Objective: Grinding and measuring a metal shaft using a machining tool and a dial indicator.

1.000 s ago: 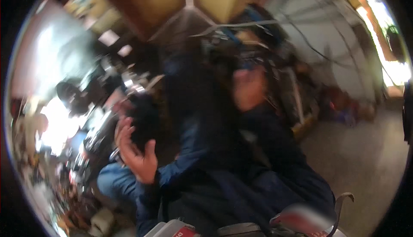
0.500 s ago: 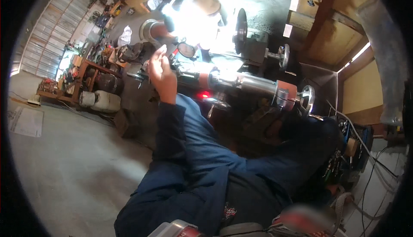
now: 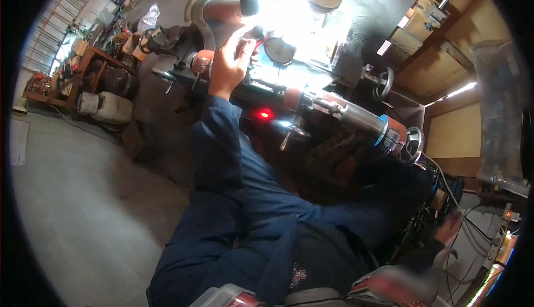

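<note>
Two hands (image 3: 229,67) apart, dial gauge (image 3: 280,50) beside left

Left sleeve (image 3: 216,134): long, mid-blue work cloth, creased, toward 9 o'clock; plain cuff at 10
Left hand (image 3: 230,66): bare, at 11 o'clock
Right sleeve (image 3: 421,256): dark, nearly black in shadow, at 4 o'clock
Right hand (image 3: 448,228): bare, slightly blurred, also at 4
Jacket (image 3: 270,259): navy, hanging open, at 6 o'clock
Shirt (image 3: 334,251): black, at 5 o'clock
Chest print (image 3: 298,275): small, red and whitish, close to 6
Trousers (image 3: 267,182): blue, wrinkled, darker toward 4 o'clock
</note>
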`<state>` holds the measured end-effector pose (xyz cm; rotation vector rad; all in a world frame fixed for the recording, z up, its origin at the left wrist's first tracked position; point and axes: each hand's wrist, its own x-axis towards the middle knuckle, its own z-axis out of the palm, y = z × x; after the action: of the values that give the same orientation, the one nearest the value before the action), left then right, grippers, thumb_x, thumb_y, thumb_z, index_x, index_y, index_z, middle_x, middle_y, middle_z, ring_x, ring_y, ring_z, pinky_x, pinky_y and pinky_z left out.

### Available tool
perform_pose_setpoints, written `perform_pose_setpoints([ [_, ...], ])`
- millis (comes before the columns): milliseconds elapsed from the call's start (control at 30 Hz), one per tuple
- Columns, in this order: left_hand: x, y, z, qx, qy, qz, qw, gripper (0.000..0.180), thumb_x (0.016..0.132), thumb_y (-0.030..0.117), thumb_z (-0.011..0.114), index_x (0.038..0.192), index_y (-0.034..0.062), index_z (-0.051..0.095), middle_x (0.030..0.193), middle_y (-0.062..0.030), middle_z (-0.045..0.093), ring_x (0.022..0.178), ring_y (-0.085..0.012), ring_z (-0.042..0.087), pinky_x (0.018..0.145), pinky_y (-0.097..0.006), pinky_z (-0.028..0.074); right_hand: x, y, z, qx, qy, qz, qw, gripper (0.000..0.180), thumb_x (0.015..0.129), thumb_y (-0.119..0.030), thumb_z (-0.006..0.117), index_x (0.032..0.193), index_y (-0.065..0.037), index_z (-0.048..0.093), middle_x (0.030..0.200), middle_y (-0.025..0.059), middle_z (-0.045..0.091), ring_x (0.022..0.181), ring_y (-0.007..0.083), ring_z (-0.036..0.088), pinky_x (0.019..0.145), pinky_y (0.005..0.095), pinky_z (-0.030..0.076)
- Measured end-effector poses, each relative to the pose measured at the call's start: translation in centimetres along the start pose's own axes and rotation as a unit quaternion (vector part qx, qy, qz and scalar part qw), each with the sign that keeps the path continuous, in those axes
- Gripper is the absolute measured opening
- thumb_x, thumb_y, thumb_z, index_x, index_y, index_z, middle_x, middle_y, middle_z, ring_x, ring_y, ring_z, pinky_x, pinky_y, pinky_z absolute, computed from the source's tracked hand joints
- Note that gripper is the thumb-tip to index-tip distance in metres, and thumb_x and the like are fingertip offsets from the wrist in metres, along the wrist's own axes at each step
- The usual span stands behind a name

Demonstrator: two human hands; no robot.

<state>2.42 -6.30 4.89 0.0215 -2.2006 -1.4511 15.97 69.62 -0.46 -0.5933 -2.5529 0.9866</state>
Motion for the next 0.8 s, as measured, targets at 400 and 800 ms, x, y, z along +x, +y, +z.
perform_pose_setpoints([
  [400,-1.5,-4.3,0.2,0.243,0.171,0.217,0.930,0.031,0.092,0.028,0.059,0.080,0.0007,0.064,0.076,-0.0190,0.064,0.074,-0.0367,0.064,0.067,-0.044,0.050,-11.6,-44.8,27.3,0.163,-0.291,-0.355,0.873,0.023,0.081,-0.016,0.072,0.101,-0.005,0.069,0.086,0.0085,0.070,0.078,0.0145,0.066,0.071,0.0262,0.050],
  [800,-1.2,-4.6,-1.2,0.168,0.107,0.167,0.966,0.035,0.102,0.020,0.041,0.084,-0.0012,0.063,0.075,-0.0194,0.063,0.072,-0.0391,0.062,0.062,-0.043,0.047,-13.6,-46.2,35.2,0.110,-0.306,-0.341,0.882,0.027,0.072,-0.033,0.075,0.087,-0.011,0.074,0.082,0.0063,0.072,0.070,0.0238,0.067,0.071,0.0361,0.053],
])
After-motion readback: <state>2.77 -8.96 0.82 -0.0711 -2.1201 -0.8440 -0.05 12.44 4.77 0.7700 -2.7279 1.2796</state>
